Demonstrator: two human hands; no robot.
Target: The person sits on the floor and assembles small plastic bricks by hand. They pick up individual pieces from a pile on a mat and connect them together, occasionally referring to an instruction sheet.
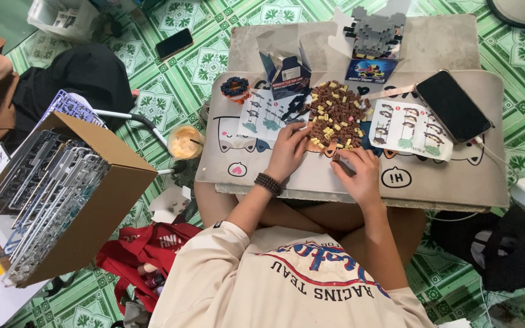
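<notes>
A pile of small brown and yellow building bricks lies on a low beige table. My left hand, with a dark bead bracelet at the wrist, rests at the pile's left edge with fingertips touching the bricks. At the pile's near edge sits my right hand, fingers curled and pinching at a small piece; what it grips is too small to tell. Folded instruction sheets lie left and right of the pile. A small round dark and orange brick build stands at the table's left.
A black phone lies at the table's right. Open small boxes and a grey brick model stand at the back. A cardboard box of plastic frames, an iced drink cup, a red bag and another phone are on the green tiled floor.
</notes>
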